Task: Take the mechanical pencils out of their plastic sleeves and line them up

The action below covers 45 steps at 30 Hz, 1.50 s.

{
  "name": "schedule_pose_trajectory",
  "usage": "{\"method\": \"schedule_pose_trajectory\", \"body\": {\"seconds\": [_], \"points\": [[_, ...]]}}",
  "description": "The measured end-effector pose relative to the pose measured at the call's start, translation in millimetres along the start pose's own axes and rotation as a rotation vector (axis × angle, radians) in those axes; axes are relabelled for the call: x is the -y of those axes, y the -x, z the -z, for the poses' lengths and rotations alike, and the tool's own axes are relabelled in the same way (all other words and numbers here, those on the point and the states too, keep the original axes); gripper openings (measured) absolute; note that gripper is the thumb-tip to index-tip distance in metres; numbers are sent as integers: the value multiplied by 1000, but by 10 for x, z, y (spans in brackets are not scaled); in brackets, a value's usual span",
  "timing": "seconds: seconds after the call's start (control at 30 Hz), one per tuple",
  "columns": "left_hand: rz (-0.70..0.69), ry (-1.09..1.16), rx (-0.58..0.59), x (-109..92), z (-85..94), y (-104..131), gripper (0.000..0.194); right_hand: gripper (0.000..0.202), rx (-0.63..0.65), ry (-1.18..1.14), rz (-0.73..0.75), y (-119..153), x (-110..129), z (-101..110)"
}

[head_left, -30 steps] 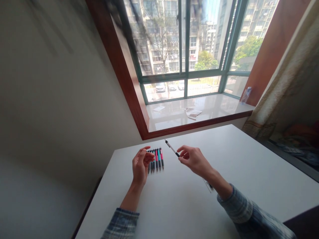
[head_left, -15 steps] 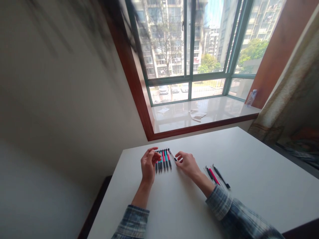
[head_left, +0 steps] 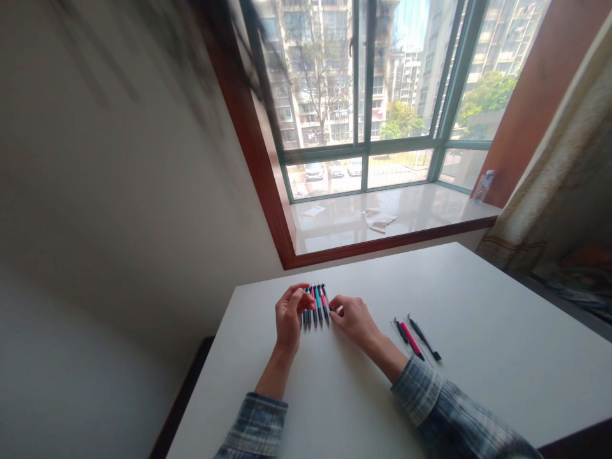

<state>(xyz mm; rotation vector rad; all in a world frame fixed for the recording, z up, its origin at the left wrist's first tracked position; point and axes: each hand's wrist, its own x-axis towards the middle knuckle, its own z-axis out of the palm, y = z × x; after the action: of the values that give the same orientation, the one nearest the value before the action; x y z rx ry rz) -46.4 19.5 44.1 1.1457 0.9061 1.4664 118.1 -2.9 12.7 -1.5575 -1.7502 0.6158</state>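
Several pens (head_left: 318, 308) lie side by side in a row on the white table (head_left: 478, 299), with pink, teal and black barrels. Over the left part of the row is my left hand (head_left: 289, 317), its fingers curled and partly covering the pens; whether it grips any is unclear. At the row's right end my right hand (head_left: 352, 320) pinches a pen (head_left: 331, 310), mostly hidden by its fingers. A second group, with a pink pen (head_left: 412, 340) and a black pen (head_left: 424, 338), lies beyond my right forearm.
Beyond the table's back edge, a window sill (head_left: 335, 236) holds crumpled paper (head_left: 379, 220) and a clear bottle (head_left: 483, 187). A wall stands at the left, and a curtain (head_left: 540, 185) hangs at the right.
My right hand has moved left with the pen, closer to the row. My left hand has shifted slightly right over the pens.
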Motion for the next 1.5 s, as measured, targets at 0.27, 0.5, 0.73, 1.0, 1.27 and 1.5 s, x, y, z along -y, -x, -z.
{"method": "schedule_pose_trajectory", "body": {"seconds": [0.27, 0.5, 0.73, 1.0, 1.27, 1.5], "points": [[6, -23, 10, -7, -69, 29, 25, 17, 16, 68, 58, 22, 7, 24], [2, -88, 69, 9, -127, 73, 24, 24, 47, 51, 287, 90, 7, 517], [-23, -184, 130, 40, -220, 130, 24, 17, -23, 69, 185, 244, -744, 1453], [-77, -375, 326, 181, -365, 313, 20, 54, 143, -76, -44, 719, -1498, 1905], [-69, -485, 388, 181, -420, 377, 22, 98, 305, -73, 19, 1091, -1292, 1931], [-67, -509, 386, 161, -444, 392, 23, 38, 43, 27, 2, 864, -1362, 1823]]}}
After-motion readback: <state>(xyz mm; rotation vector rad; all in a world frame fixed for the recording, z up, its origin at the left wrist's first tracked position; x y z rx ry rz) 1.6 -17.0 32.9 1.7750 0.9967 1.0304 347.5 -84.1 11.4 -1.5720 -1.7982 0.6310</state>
